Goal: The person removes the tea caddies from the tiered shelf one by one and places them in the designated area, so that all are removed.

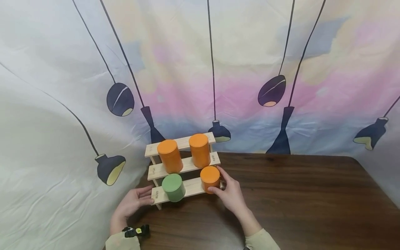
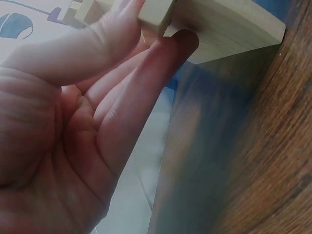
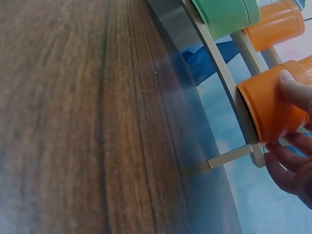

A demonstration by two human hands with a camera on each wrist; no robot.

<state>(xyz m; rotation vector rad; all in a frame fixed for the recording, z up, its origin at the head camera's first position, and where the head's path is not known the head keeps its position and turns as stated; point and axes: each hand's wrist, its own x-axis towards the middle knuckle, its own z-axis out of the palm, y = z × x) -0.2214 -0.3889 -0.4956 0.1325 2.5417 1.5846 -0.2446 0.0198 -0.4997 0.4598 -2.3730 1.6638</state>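
Observation:
A three-tier wooden stepped rack (image 1: 192, 187) stands on the table. My left hand (image 1: 132, 202) grips the left end of its lowest step, the thumb and fingers about the wooden edge (image 2: 156, 17) in the left wrist view. At the right end of that step, my right hand (image 1: 232, 194) holds a short orange canister (image 1: 210, 177) between thumb and fingers; its base is at the board (image 3: 229, 92) in the right wrist view. A short green canister (image 1: 173, 187) sits toward the left of the same step. Two taller orange canisters (image 1: 169, 156) stand on the middle step.
The dark wooden table (image 1: 297, 201) extends to the right of the rack. Behind it and along the left hangs a cloth (image 1: 243, 83) printed with lamps. A black strap (image 1: 135, 231) is around the left wrist.

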